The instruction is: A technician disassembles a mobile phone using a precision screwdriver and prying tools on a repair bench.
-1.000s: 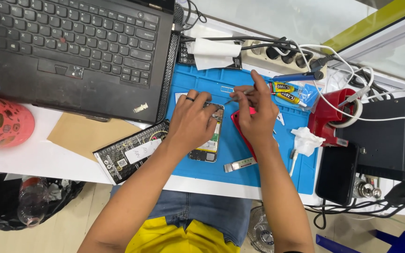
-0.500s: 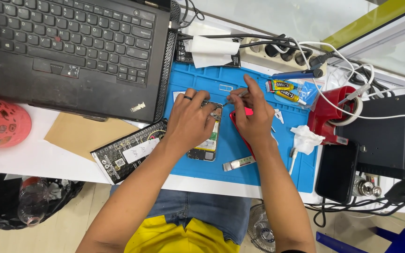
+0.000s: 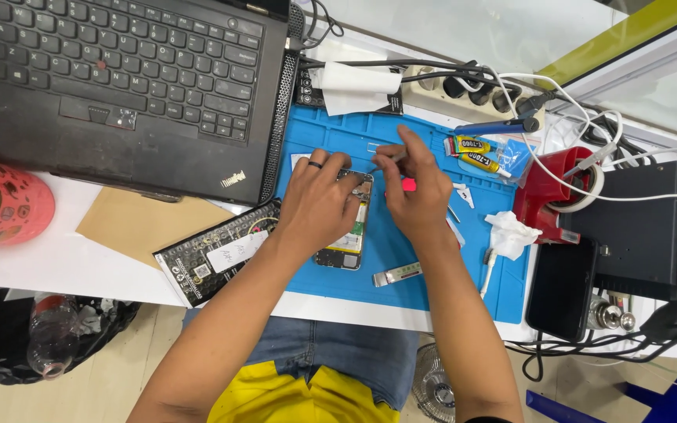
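1. A person's left hand (image 3: 319,200), a dark ring on one finger, presses flat on an opened phone (image 3: 346,227) lying on a blue mat (image 3: 401,258); the fingers rest spread over the phone's upper half, so this grip pins it down and closes around nothing.
2. The right hand (image 3: 417,192) hovers just beside the phone's top edge, its thumb and forefinger pressed together on what appears to be a thin pair of tweezers (image 3: 376,166); the tool is too small to make out for certain. A pink object (image 3: 409,185) shows under the palm.
3. The phone sits in the left half of the mat, circuit board exposed.
4. A black laptop (image 3: 119,86) fills the surface to the left, its corner touching the mat.
5. A small metal strip (image 3: 397,274) lies on the mat below the hands.
6. Glue tubes (image 3: 476,154), a red tape holder (image 3: 550,192) and crumpled tissue (image 3: 511,233) lie to the right, beside a dark phone (image 3: 562,288).
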